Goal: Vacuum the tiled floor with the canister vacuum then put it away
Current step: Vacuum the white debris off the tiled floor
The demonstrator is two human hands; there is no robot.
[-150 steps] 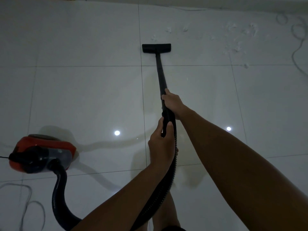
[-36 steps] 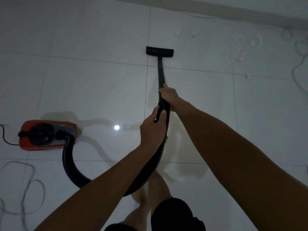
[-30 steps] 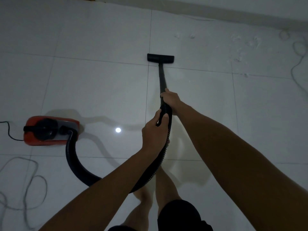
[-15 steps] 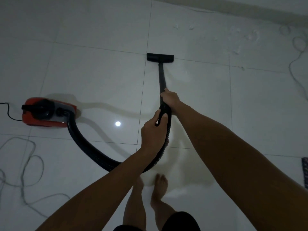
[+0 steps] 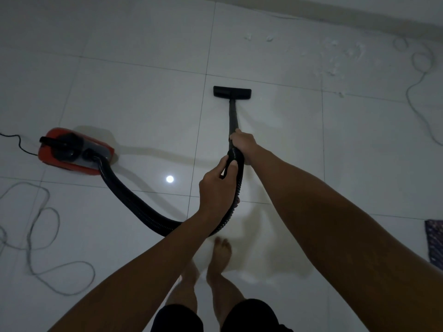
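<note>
White tiled floor [image 5: 143, 97], dim light. Red canister vacuum [image 5: 72, 152] at left; ribbed black hose [image 5: 134, 202] curves to both hands. Left hand [image 5: 217, 188] fingers wrapped round hose end, right hand [image 5: 242, 143] fingers curled round wand [image 5: 232, 116]. Nozzle [image 5: 232, 92] flat on tile ahead w/ white debris [image 5: 335, 65] far right.

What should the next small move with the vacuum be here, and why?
Probably push the floor nozzle forward and right toward the white debris near the wall. Both the left hand and right hand already grip the wand and hose, and those scraps lie beyond the nozzle, not yet picked up.
</note>
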